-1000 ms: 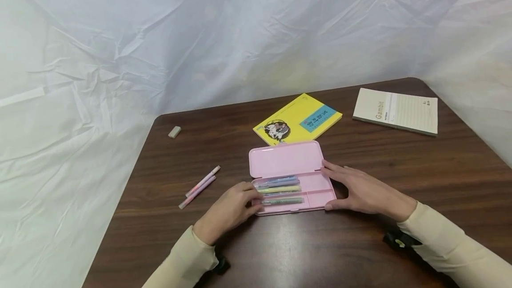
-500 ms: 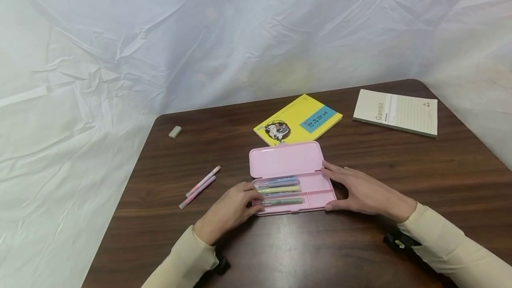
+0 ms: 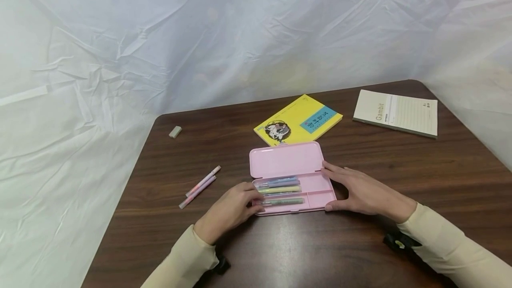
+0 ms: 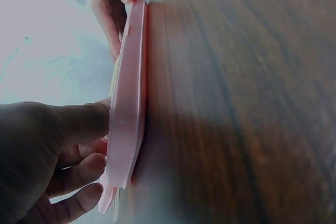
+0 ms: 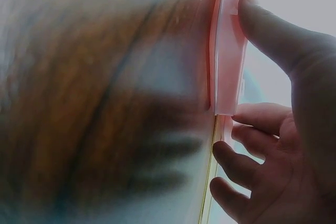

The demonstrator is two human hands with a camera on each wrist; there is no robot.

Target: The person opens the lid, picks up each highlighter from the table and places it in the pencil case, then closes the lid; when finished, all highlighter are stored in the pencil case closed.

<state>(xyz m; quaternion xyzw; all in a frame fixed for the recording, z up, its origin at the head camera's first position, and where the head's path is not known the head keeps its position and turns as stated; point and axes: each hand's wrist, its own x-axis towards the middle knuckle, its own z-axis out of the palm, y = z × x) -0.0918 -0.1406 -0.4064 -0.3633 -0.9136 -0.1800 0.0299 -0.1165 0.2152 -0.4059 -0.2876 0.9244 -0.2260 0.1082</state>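
A pink pencil case lies on the table with its lid folded back. Inside it are blue pens, a yellow pen and a green pen; the small right-hand compartment holds nothing. My left hand grips the case's left end, and its fingertips cover the pens' left ends. In the left wrist view, the thumb presses the case's near wall. My right hand spans the right end, thumb at the front corner and fingers by the hinge; the right wrist view shows this thumb against the wall.
Two pinkish pens lie left of the case, and a white eraser sits farther back. Behind the lid is a yellow notebook. Toward the back right lies a cream notebook. White sheeting hangs beyond the table edge.
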